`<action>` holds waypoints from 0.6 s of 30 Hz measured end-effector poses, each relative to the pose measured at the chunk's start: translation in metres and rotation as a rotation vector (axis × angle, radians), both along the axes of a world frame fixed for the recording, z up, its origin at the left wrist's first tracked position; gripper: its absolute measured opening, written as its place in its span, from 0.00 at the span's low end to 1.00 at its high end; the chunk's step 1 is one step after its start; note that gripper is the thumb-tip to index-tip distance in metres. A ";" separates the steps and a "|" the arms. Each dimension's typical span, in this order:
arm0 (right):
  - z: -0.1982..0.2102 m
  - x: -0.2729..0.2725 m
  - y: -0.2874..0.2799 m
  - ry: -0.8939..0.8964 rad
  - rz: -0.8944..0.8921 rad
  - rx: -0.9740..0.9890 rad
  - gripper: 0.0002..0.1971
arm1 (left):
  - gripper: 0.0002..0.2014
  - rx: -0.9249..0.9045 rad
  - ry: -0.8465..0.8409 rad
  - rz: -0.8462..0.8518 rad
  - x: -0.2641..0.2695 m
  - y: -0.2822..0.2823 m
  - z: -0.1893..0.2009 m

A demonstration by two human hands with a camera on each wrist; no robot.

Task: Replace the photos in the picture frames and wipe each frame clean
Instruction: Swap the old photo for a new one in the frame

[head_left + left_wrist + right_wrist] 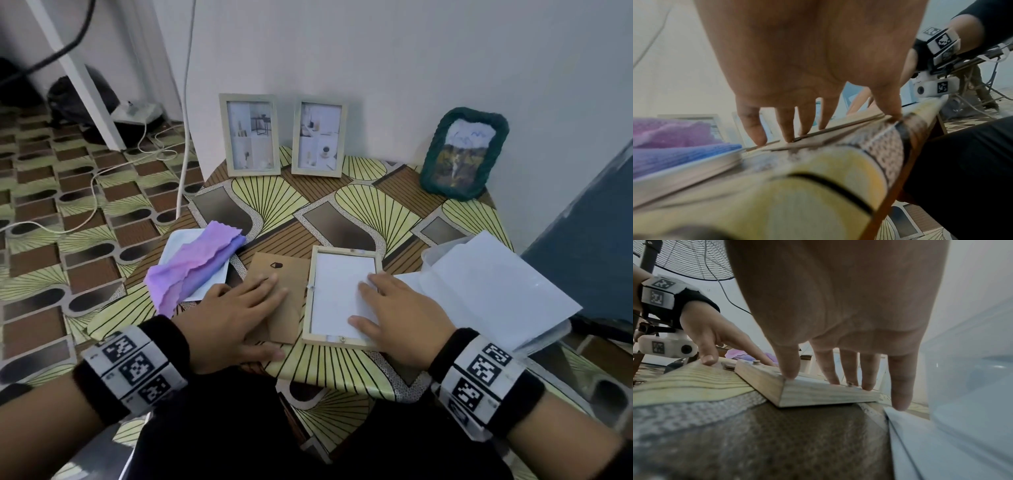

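Surface: a small table (359, 366) with a patterned yellow-and-brown cover, pushed against a pale wall.
Right grip: the right hand (400, 315) lies flat, fingers straight and spread, pressing on a white sheet (339, 294) inside the face-down wooden frame (310, 301); it grasps nothing.
Left grip: the left hand (233, 315) is flat as well, fingers extended, resting on the brown backing board (291, 274) just left of that frame; nothing is clenched.
Near the hands: a purple cloth (198, 263) lies on a white sheet at the left; a clear folder (496, 284) with white sheets sits at the right.
Further out: two light wooden frames (249, 135) and a green braided frame (464, 154) stand against the wall, pictures in them.
Progress: I judge the open frame is mid-swap, its back off and a photo laid in; the board is not yet refitted, the cloth lies unused, and whether the standing frames are finished cannot be told.
Head view only: the whole layout and the standing frames.
Left wrist only: fingertips (758, 139) touching the board's thin edge.
Right wrist only: the frame's side grain, a small tab on its rim, a fan behind.
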State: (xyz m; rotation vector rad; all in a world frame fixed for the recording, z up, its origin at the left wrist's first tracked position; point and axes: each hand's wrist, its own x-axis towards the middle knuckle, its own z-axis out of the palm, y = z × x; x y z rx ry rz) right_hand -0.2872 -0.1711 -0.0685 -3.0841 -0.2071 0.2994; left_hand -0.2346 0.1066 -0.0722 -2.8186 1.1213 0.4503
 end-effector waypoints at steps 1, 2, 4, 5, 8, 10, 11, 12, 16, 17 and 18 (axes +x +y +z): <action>-0.001 0.000 -0.001 0.013 0.007 -0.005 0.34 | 0.49 0.001 -0.023 -0.008 -0.003 0.003 0.000; -0.002 -0.001 -0.001 0.025 0.012 -0.009 0.34 | 0.50 -0.002 -0.033 -0.016 -0.004 0.006 0.001; -0.003 -0.001 0.000 0.040 0.013 -0.007 0.34 | 0.51 -0.012 -0.010 -0.037 -0.007 0.012 0.004; -0.003 0.000 0.000 0.043 0.010 0.001 0.35 | 0.51 -0.020 0.008 -0.053 -0.007 0.014 0.005; 0.000 0.002 0.000 0.043 -0.013 0.051 0.35 | 0.45 -0.051 -0.015 -0.101 -0.011 0.022 0.010; 0.000 0.002 0.001 0.044 -0.031 0.086 0.35 | 0.41 -0.061 -0.049 -0.132 -0.015 0.026 0.011; 0.001 0.002 0.002 0.050 -0.036 0.099 0.34 | 0.39 -0.073 -0.057 -0.151 -0.017 0.027 0.011; 0.001 0.002 0.002 0.056 -0.041 0.113 0.34 | 0.36 -0.104 -0.058 -0.166 -0.020 0.028 0.010; 0.003 0.003 0.000 0.084 -0.080 0.226 0.29 | 0.28 -0.404 -0.050 -0.098 -0.028 0.032 0.018; 0.003 0.003 0.000 0.091 -0.081 0.242 0.28 | 0.25 -0.505 -0.053 -0.069 -0.028 0.032 0.021; 0.003 0.003 -0.001 0.095 -0.079 0.252 0.26 | 0.22 -0.604 -0.048 -0.044 -0.028 0.031 0.024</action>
